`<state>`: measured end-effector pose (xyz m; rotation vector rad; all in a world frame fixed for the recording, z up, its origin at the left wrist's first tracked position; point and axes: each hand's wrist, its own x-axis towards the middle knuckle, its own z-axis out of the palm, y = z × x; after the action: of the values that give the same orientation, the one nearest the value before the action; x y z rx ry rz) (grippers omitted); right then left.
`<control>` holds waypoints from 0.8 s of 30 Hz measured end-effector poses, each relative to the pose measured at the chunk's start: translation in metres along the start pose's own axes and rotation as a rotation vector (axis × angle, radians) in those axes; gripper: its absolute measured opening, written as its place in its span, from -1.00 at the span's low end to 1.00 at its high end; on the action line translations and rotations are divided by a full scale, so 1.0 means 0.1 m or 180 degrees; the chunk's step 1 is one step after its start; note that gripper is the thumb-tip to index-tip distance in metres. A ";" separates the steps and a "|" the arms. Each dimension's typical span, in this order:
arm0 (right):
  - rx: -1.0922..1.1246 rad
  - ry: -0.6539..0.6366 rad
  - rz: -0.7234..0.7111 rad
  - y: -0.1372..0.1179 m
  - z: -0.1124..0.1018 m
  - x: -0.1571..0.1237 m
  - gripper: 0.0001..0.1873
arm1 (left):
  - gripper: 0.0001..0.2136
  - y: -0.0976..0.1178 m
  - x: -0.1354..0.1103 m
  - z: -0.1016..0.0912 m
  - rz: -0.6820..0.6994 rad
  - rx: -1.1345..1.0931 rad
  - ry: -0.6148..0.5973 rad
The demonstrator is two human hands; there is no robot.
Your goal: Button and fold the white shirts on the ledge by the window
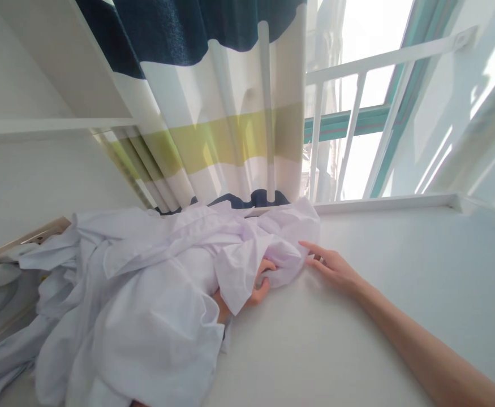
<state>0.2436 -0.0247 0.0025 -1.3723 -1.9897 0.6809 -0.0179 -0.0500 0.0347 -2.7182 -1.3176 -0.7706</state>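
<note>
A crumpled white garment, faintly lilac toward its right end, is heaped over the left half of the white surface. My left hand shows partly from beneath its folds, thumb and fingers curled at the fabric; the cloth drapes over the wrist and forearm. At the garment's right end is my right hand, its fingers stretched out and apart. Those fingertips are at the cloth's edge, and I cannot make out any grip. The garment's exact kind is hidden by the folds.
White guard rails stand along the far edge before a teal-framed window. A striped curtain hangs behind the garment. On the left are a white shelf and a wooden-edged rail. The bare white board extends right.
</note>
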 end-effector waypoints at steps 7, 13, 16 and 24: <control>-0.0480 0.0143 -0.0192 0.07 0.08 0.03 -0.46 | -0.76 0.00 0.03 -0.10 0.0021 -0.0399 0.0059; -0.0313 0.0201 -0.0295 0.02 0.07 0.01 -0.75 | -0.68 -0.04 0.11 -0.33 -0.0065 -0.0638 0.0646; 0.0083 0.0606 -0.0175 0.02 0.03 0.00 -0.82 | -0.70 -0.08 0.11 -0.62 -0.0082 -0.0707 0.1430; 0.2997 0.2593 0.0409 0.01 -0.81 0.02 -0.88 | -0.82 -0.40 0.08 -0.96 -0.0188 0.0741 0.2054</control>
<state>0.3029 -0.0174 0.0571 -0.9348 -0.7592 0.7892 -0.0835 -0.0405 0.1156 -1.9976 -1.2261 -1.2625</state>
